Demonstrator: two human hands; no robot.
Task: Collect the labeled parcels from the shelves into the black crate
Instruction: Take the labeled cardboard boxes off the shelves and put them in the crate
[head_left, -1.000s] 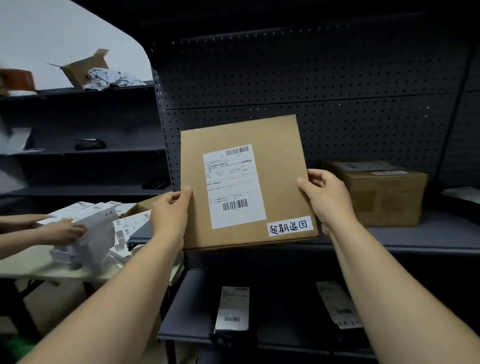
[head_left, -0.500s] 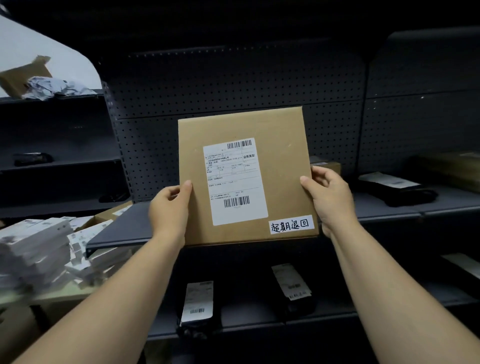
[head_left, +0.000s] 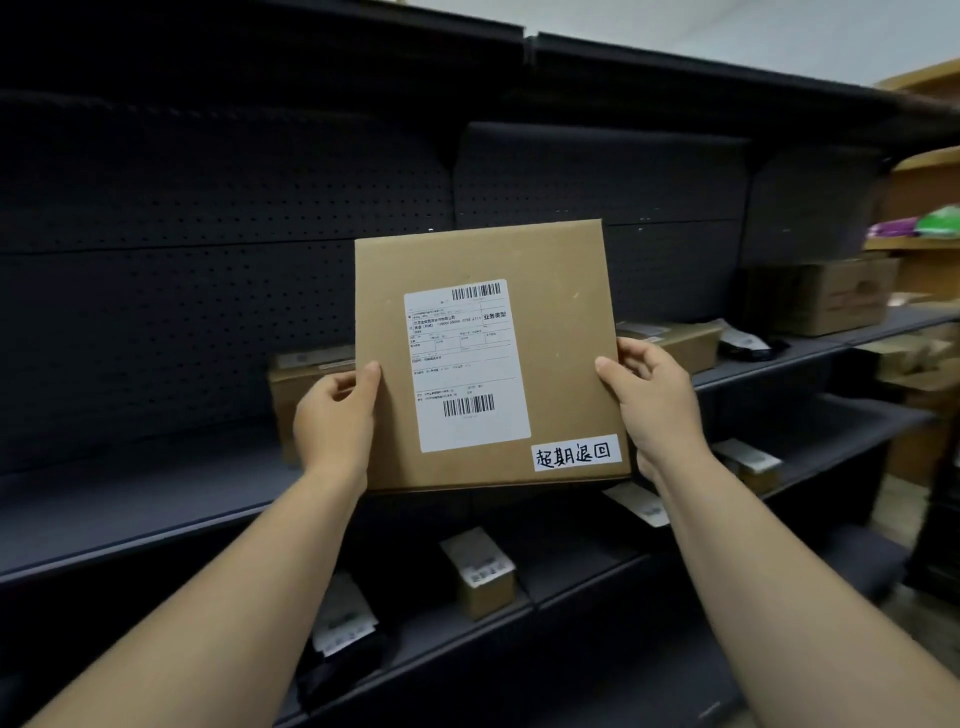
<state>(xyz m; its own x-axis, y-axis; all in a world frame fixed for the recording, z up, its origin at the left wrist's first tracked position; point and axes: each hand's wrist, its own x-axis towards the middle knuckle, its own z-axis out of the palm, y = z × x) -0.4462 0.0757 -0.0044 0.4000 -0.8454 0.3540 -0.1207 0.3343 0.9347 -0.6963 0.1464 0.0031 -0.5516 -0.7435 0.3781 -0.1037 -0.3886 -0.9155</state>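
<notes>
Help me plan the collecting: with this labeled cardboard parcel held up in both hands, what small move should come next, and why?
Probably lower the flat parcel away from the shelf and turn to find the black crate, which is not in view. The left hand and right hand already grip its side edges, and it hangs clear of the shelf, so nothing remains but carrying it.

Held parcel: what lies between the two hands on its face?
Head view: between left hand and right hand, the parcel shows its shipping label.
</notes>
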